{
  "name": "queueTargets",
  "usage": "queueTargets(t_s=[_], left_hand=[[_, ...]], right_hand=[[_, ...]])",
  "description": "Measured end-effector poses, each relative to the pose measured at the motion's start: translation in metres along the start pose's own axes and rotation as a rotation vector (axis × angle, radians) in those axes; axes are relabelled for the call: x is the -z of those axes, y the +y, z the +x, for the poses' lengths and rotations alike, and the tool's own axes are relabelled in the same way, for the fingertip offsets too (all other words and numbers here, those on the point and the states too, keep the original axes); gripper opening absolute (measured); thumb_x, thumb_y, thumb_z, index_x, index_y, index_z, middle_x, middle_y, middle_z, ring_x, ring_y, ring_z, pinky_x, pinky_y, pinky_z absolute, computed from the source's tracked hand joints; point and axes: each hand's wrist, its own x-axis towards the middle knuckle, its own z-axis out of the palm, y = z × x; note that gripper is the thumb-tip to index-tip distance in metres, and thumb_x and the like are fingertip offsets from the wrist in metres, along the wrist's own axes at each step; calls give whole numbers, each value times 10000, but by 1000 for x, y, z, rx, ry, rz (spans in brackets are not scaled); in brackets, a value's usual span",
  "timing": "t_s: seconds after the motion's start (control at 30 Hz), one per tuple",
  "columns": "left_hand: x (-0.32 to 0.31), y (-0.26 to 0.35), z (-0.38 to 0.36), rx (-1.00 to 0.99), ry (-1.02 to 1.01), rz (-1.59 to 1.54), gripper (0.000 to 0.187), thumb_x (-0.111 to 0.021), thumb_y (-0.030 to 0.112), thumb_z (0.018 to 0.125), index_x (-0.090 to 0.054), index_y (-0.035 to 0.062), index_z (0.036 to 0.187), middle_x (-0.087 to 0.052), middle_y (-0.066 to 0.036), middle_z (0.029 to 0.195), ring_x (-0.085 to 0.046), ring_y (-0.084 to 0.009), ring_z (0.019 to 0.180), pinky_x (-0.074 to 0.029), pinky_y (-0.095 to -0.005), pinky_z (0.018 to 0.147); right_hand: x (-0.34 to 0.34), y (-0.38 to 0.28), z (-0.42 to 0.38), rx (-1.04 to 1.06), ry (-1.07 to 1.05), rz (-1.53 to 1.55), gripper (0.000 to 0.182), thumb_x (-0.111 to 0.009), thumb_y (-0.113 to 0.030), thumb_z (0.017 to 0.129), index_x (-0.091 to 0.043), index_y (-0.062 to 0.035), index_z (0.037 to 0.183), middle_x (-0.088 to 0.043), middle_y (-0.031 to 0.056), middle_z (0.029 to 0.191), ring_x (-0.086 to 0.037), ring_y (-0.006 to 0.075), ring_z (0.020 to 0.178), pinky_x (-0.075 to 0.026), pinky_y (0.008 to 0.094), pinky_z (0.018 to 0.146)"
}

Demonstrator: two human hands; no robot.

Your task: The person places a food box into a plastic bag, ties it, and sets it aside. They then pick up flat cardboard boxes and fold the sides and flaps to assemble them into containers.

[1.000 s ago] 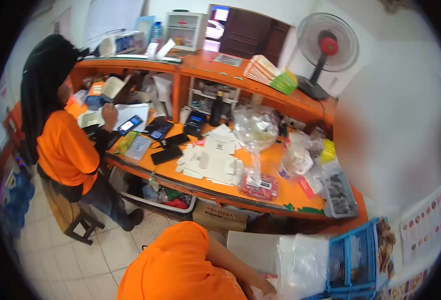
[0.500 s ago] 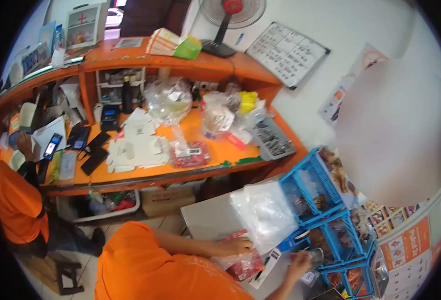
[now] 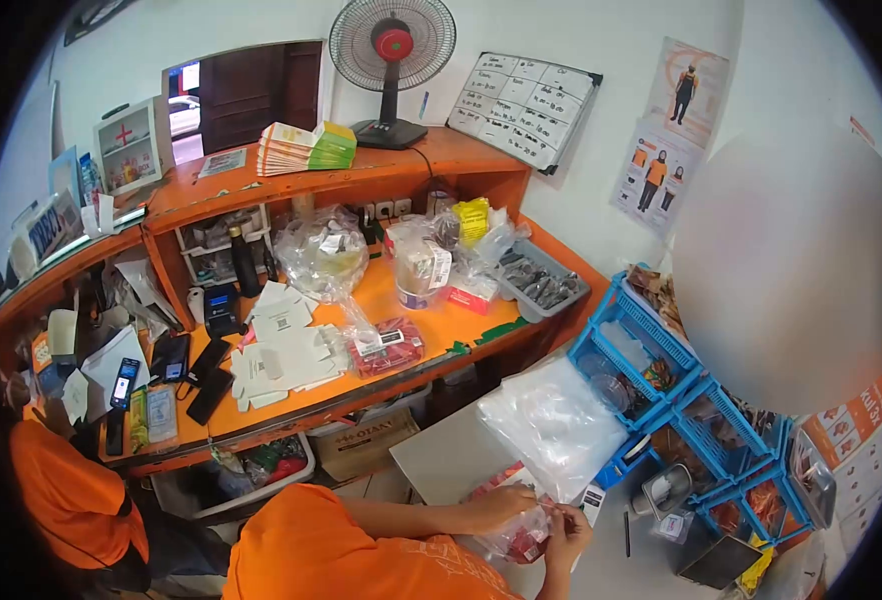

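Note:
A clear plastic bag with red contents (image 3: 527, 543) lies on the grey table beneath both my hands. My left hand (image 3: 504, 507) rests over the bag's upper part, with its fingers closed on the plastic. Just right of it, my right hand (image 3: 567, 533) pinches the bag's edge, its fingertips close to the left ones. A black-and-white label or card (image 3: 591, 503) shows partly behind my right hand. Beyond my hands lies a stack of clear plastic bags (image 3: 551, 425). My fingers partly hide the red pack.
Blue baskets (image 3: 651, 385) with packaged goods line the right side. A metal container (image 3: 664, 490), a dark pen (image 3: 627, 534) and a black box (image 3: 718, 562) are near my right hand. The orange counter (image 3: 391, 290) holds white cartons and bags. Another person in orange (image 3: 71, 490) is at left.
My right hand has moved left from beside the metal container to the bag, meeting my left hand. The view has shifted, and the other person's hand no longer shows by the phone.

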Motion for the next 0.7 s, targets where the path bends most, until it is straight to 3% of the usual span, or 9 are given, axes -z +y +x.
queueTargets(t_s=[0.07,0.2,0.3,0.37,0.4,0.47,0.63,0.7], left_hand=[[10,8,2,13,-87,19,211,-502,34,690,-565,-7,887,-514,-115,906,-496,-267,906,-421,-329,782],[14,13,0,-6,-60,-48,215,-507,28,684,-561,-12,889,-511,-121,889,-494,-282,891,-413,-342,781],[8,6,0,41,-177,-87,279,-484,28,711,-587,14,970,-538,-126,1005,-495,-275,1021,-390,-367,879],[1,3,-3,-132,144,249,291,-492,56,720,-592,49,993,-489,-131,1177,-392,-297,1181,-293,-421,989],[4,12,-4,-155,99,201,291,-492,56,720,-592,49,993,-489,-131,1177,-392,-297,1181,-293,-421,989],[22,24,2,-124,99,168,282,-494,85,735,-597,75,997,-423,-129,1282,-284,-332,1264,-166,-490,1042],[18,29,9,-134,103,303,228,-493,119,750,-610,76,941,-400,-122,1297,-263,-342,1269,-163,-531,1016],[28,36,14,-137,48,398,218,-494,128,752,-614,77,927,-389,-122,1303,-251,-333,1276,-172,-544,1001]], right_hand=[[7,-5,1,87,-2,-399,77,-596,-14,768,-594,18,838,-598,58,705,-566,113,637,-446,236,598],[12,-15,7,148,-70,-651,41,-607,-7,721,-594,31,726,-578,103,636,-565,156,567,-439,254,543],[10,-1,6,245,-5,-675,34,-607,3,700,-607,30,721,-586,132,643,-558,204,524,-438,294,506],[-8,-7,1,273,-6,-671,89,-612,7,681,-630,9,768,-580,138,654,-550,236,552,-426,302,516],[-12,0,-5,271,8,-694,115,-618,-2,675,-635,1,788,-578,135,678,-551,239,618,-418,301,547],[-15,12,-10,314,13,-731,144,-610,-11,671,-634,-4,813,-574,131,709,-547,265,677,-424,322,602],[-2,5,-13,175,17,-623,168,-597,-38,654,-620,-19,819,-581,141,759,-555,314,724,-431,357,670],[-6,-4,-14,323,-52,-670,226,-631,-111,641,-615,-12,844,-574,150,779,-551,321,714,-432,354,660]])
